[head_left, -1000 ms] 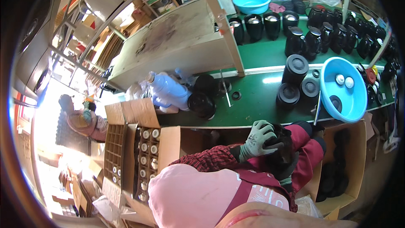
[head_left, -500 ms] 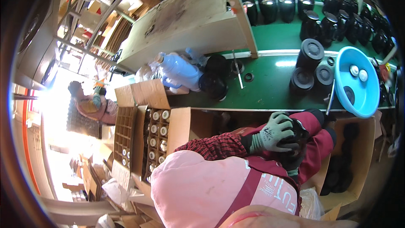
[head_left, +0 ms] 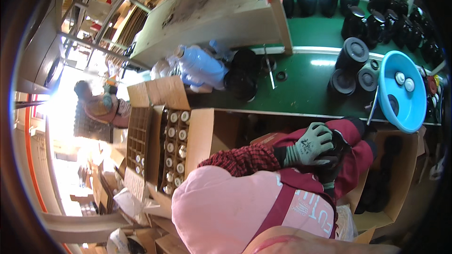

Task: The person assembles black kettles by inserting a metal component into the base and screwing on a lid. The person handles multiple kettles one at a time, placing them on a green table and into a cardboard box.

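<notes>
Two gloved hands' grip (head_left: 316, 148) closes on a dark flask (head_left: 335, 146); cardboard box (head_left: 207, 131) holds metal-capped flasks (head_left: 175, 146).

The green bench (head_left: 310, 89) is crowded by black canisters (head_left: 351, 56) and a blue basin (head_left: 400, 91). A bare strip is left between them and the blue bottles (head_left: 200, 68).

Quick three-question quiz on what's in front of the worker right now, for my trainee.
1. True or false: the blue basin on the green table is empty.
2. The grey-gloved left hand grips: A) a black container, B) a cardboard flap, C) a paper sheet.
3. Fill in: the open cardboard box of silver-topped items stands on the person's ____ side.
Key: 1 false, it holds white caps; 2 A; 3 left.
</notes>
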`<state>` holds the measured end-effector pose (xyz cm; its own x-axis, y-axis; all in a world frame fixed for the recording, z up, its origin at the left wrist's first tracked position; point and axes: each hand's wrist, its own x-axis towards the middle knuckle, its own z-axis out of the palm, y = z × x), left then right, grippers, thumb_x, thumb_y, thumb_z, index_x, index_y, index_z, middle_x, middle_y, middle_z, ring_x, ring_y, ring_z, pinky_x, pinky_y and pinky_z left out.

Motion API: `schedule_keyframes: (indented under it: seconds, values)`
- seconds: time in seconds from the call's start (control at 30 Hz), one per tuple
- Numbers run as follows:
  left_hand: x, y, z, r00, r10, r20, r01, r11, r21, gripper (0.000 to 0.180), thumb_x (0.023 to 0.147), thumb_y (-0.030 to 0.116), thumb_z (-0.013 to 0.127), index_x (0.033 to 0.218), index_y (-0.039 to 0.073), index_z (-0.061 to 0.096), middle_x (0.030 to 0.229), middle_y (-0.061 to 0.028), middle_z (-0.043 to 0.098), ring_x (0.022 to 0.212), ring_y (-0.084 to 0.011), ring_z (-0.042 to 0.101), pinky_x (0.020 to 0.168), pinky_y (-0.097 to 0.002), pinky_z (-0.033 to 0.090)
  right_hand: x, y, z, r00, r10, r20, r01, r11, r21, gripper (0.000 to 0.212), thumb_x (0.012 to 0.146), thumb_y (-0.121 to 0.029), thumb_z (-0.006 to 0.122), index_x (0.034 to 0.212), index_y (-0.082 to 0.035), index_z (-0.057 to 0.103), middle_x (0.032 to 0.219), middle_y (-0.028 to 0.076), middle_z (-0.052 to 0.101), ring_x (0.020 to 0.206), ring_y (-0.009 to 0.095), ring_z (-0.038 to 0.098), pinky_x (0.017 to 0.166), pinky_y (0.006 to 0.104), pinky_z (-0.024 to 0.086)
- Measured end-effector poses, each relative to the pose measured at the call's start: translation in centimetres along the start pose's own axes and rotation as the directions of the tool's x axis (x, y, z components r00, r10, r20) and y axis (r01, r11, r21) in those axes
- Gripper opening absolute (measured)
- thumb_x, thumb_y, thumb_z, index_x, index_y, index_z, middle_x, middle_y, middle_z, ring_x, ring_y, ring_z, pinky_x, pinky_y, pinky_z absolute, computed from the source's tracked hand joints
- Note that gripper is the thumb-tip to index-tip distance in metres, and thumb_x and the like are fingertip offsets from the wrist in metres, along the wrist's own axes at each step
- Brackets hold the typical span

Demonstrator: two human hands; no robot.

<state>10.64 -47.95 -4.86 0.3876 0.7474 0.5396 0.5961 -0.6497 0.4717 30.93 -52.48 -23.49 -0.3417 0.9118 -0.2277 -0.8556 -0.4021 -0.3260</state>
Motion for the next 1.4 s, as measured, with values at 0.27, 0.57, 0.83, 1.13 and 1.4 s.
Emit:
schedule_keyframes:
  seconds: [0.27, 0.57, 0.83, 1.13, 1.4]
  values:
    - [-0.1, 0.3, 0.3, 0.999, -0.039, -0.035, 0.037, 0.998, -0.058, 0.042, 0.071, 0.042, 0.08, 0.097, 0.012, 0.066, 0.106, -0.0085, 0.059, 0.113, -0.0343, 0.053, 0.101, -0.0554, 0.039, -0.3, 0.3, -0.4, 0.99, 0.059, 0.127, -0.051, 0.997, -0.066, 0.053, 0.108, -0.033, 0.045, 0.153, -0.008, 0.035, 0.142, 0.015, 0.054, 0.124, 0.026, 0.056, 0.109, 0.0424, 0.046]
    - [-0.1, 0.1, 0.1, 1.0, -0.003, 0.009, 0.004, 0.994, -0.113, 0.038, 0.073, 0.034, 0.078, 0.102, 0.012, 0.068, 0.107, -0.0083, 0.061, 0.114, -0.0354, 0.054, 0.103, -0.0573, 0.039, -0.3, 0.2, -0.2, 0.999, -0.032, 0.04, 0.041, 0.969, -0.243, 0.055, 0.108, -0.041, 0.041, 0.148, -0.003, 0.043, 0.137, 0.012, 0.057, 0.125, 0.026, 0.056, 0.109, 0.0376, 0.044]
    - [1.9, 0.6, -2.2, 0.959, -0.273, -0.08, 0.229, 0.906, -0.355, 0.051, 0.08, 0.0, 0.071, 0.129, 0.003, 0.059, 0.127, -0.0159, 0.059, 0.119, -0.0345, 0.057, 0.106, -0.0435, 0.044, -0.8, -0.8, 7.1, 0.998, -0.054, 0.035, 0.064, 0.761, -0.646, 0.067, 0.103, -0.055, 0.043, 0.149, -0.007, 0.047, 0.148, 0.012, 0.054, 0.133, 0.027, 0.052, 0.115, 0.0439, 0.04]
    - [4.2, -0.3, -3.6, 0.828, -0.13, 0.546, 0.289, 0.932, -0.217, 0.07, 0.071, 0.004, 0.079, 0.137, 0.008, 0.059, 0.128, -0.0162, 0.059, 0.119, -0.0363, 0.058, 0.103, -0.0432, 0.048, -2.9, -5.0, 5.2, 0.98, -0.097, -0.172, 0.108, 0.993, 0.056, 0.048, 0.108, -0.04, 0.044, 0.142, -0.008, 0.055, 0.138, 0.01, 0.063, 0.128, 0.023, 0.058, 0.114, 0.0417, 0.043]
    - [2.3, 0.2, -1.6, 0.948, -0.171, 0.27, 0.248, 0.926, -0.284, 0.064, 0.082, 0.01, 0.07, 0.144, 0.006, 0.054, 0.128, -0.0185, 0.063, 0.113, -0.0384, 0.062, 0.095, -0.0446, 0.051, -3.1, -11.2, 8.1, 0.974, -0.22, 0.047, 0.22, 0.976, 0.008, 0.044, 0.107, -0.038, 0.047, 0.14, -0.01, 0.056, 0.139, 0.007, 0.061, 0.127, 0.022, 0.056, 0.113, 0.0411, 0.042]
